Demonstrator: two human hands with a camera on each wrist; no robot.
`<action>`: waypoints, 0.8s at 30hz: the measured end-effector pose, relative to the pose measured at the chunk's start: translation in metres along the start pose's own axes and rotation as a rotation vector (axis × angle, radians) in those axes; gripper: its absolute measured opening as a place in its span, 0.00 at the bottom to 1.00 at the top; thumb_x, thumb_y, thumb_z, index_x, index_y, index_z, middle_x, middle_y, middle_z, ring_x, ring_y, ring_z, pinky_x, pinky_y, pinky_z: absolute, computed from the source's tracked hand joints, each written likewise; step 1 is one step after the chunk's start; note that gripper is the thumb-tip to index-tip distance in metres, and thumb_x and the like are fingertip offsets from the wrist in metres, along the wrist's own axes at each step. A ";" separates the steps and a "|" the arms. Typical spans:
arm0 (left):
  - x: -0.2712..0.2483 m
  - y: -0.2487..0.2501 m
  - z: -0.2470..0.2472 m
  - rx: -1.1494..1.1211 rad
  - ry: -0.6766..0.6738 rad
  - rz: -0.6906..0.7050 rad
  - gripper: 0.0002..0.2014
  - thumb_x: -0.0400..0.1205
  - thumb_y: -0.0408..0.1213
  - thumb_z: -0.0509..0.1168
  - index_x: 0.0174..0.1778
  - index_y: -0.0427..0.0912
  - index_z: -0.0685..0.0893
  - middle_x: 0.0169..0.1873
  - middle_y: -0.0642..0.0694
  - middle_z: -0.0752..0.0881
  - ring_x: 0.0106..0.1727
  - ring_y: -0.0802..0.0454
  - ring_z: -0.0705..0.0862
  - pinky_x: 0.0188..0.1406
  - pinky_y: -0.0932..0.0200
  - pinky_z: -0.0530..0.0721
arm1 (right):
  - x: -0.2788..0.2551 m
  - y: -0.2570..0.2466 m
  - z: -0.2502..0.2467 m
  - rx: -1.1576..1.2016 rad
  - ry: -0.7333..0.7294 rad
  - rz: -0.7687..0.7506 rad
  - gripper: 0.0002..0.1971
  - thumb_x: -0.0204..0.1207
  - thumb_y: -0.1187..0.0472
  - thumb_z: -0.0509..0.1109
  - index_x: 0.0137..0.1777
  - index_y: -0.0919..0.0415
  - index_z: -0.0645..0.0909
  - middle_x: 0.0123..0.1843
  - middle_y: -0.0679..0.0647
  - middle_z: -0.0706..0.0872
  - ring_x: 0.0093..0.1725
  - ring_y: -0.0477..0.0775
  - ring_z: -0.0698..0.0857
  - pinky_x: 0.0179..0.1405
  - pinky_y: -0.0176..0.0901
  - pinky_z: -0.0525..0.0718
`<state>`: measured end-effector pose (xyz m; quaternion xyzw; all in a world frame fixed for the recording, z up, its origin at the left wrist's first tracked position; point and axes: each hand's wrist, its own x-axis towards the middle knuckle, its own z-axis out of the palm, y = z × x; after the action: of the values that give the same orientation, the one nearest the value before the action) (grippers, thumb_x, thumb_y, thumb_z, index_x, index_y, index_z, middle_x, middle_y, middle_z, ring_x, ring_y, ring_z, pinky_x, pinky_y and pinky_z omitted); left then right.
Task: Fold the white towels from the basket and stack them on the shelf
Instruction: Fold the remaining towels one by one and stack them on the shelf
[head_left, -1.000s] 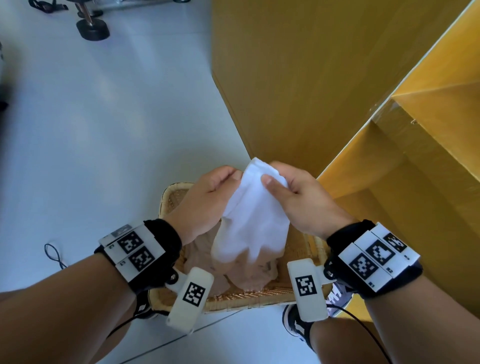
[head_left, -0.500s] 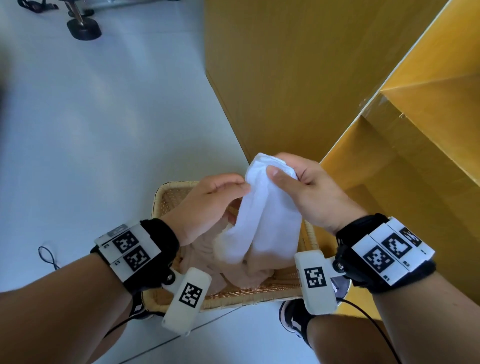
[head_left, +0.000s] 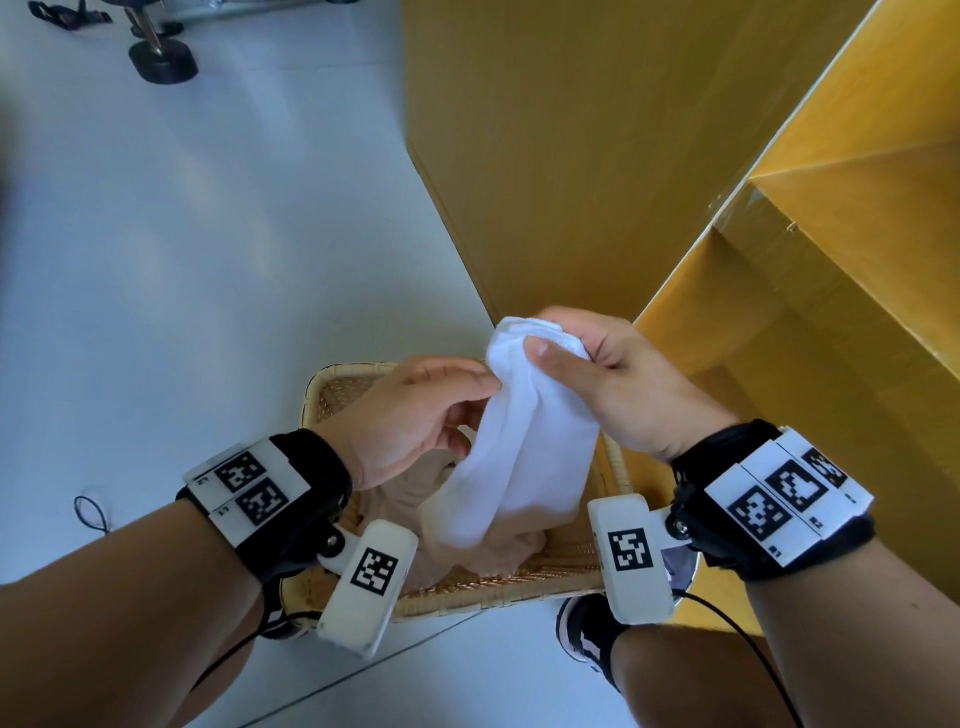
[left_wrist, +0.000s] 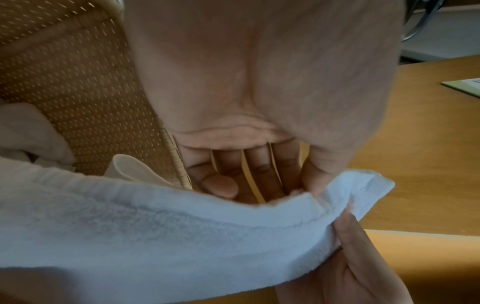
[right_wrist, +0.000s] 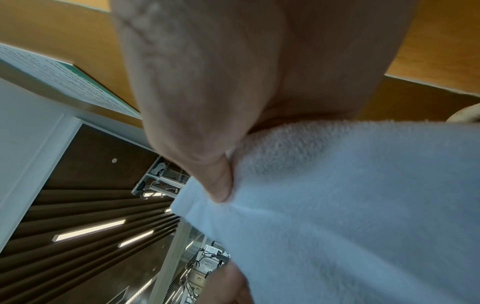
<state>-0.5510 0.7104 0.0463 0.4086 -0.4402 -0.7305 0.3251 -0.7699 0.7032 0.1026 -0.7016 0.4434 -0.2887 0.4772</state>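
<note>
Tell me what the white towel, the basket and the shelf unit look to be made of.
White towel: soft terry-like cloth, matte; fuzzy looped pile shows in the right wrist view. Basket: woven rattan or bamboo, by its fine tan weave and wrapped rim. Shelf unit: smooth yellow-brown board, probably laminated wood; no clear grain visible.

The right hand (head_left: 618, 384) has bunched more of the towel's (head_left: 524, 452) top edge into its grip and lifted it slightly toward the shelf (head_left: 779, 332). The left hand (head_left: 410, 421) has slid down the towel's side, now pinching lower, just beneath the right thumb.
</note>
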 end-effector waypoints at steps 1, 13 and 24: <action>0.000 -0.001 -0.001 0.006 -0.006 0.008 0.23 0.82 0.40 0.68 0.60 0.20 0.83 0.49 0.30 0.81 0.46 0.35 0.78 0.39 0.49 0.79 | -0.001 0.000 0.000 0.010 -0.001 0.008 0.12 0.93 0.60 0.63 0.58 0.64 0.87 0.49 0.61 0.88 0.47 0.50 0.83 0.46 0.44 0.79; -0.003 -0.013 0.003 0.338 -0.021 0.194 0.13 0.84 0.27 0.73 0.64 0.29 0.87 0.60 0.32 0.92 0.64 0.24 0.89 0.67 0.18 0.81 | 0.001 -0.011 -0.001 0.125 0.088 -0.010 0.16 0.88 0.53 0.64 0.47 0.66 0.81 0.43 0.60 0.77 0.43 0.55 0.74 0.45 0.49 0.68; -0.006 -0.027 0.012 0.655 0.296 0.552 0.16 0.82 0.44 0.71 0.45 0.49 0.67 0.30 0.41 0.70 0.30 0.43 0.67 0.30 0.49 0.69 | 0.003 -0.021 -0.015 0.413 0.198 0.002 0.14 0.86 0.57 0.66 0.62 0.65 0.86 0.54 0.62 0.90 0.55 0.60 0.87 0.57 0.52 0.83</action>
<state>-0.5622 0.7303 0.0272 0.4573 -0.6893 -0.3726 0.4207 -0.7739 0.6972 0.1278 -0.5569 0.4204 -0.4404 0.5650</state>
